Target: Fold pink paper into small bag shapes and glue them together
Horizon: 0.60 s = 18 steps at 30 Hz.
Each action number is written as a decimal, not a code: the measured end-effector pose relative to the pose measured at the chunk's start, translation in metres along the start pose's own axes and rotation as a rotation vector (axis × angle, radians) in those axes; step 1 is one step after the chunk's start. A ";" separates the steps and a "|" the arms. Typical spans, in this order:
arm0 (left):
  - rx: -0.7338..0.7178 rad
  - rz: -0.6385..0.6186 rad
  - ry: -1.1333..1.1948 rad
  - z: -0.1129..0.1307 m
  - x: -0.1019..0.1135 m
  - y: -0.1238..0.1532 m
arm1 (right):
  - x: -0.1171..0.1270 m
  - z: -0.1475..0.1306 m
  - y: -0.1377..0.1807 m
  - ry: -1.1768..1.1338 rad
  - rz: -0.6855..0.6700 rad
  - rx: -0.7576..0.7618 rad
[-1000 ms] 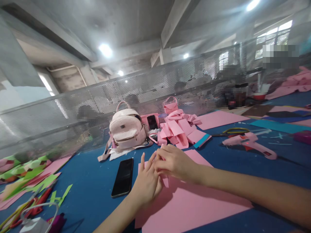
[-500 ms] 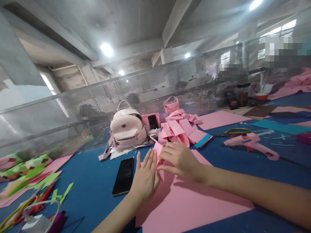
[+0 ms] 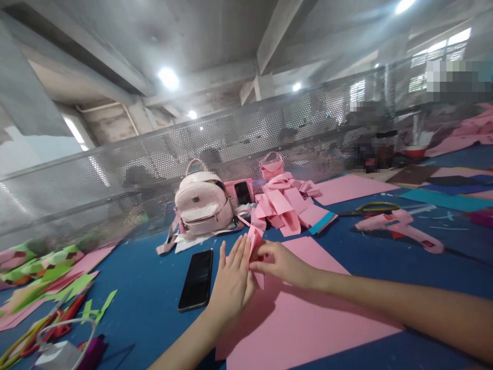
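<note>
Between my hands, above a large pink sheet (image 3: 308, 318), stands a small folded piece of pink paper (image 3: 254, 237). My left hand (image 3: 233, 277) has its fingers long and close together along the paper's left side, and its thumb side grips the lower part. From the right, my right hand (image 3: 279, 262) pinches the paper with bent fingers and thumb. The fingers hide much of the fold. A black phone (image 3: 195, 280) lies just left of my left hand.
Behind my hands are a white backpack (image 3: 204, 203) and a heap of folded pink papers (image 3: 281, 205). A pink glue gun (image 3: 400, 228) and scissors (image 3: 375, 207) lie at right. At left are green paper pieces (image 3: 57, 267), red-handled scissors (image 3: 69, 313) and a white charger (image 3: 57, 354).
My right hand has dropped slightly and its fingers have shifted along the folded paper. More of the paper's upper end now shows. My left hand has barely moved.
</note>
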<state>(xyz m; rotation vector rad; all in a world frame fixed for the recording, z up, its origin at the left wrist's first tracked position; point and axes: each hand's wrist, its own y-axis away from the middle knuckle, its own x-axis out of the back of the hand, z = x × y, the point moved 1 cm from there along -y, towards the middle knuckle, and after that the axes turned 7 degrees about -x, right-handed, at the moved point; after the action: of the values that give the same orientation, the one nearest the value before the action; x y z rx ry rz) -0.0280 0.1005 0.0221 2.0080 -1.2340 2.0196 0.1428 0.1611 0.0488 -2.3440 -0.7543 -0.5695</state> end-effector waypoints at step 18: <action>0.062 0.139 0.396 -0.002 0.018 -0.004 | 0.022 -0.012 -0.003 -0.102 0.231 0.121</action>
<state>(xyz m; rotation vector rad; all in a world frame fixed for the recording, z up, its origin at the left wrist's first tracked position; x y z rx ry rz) -0.0304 0.0962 0.0398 1.4712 -1.2604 2.3914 0.1546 0.1639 0.0707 -2.3190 -0.5363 -0.2976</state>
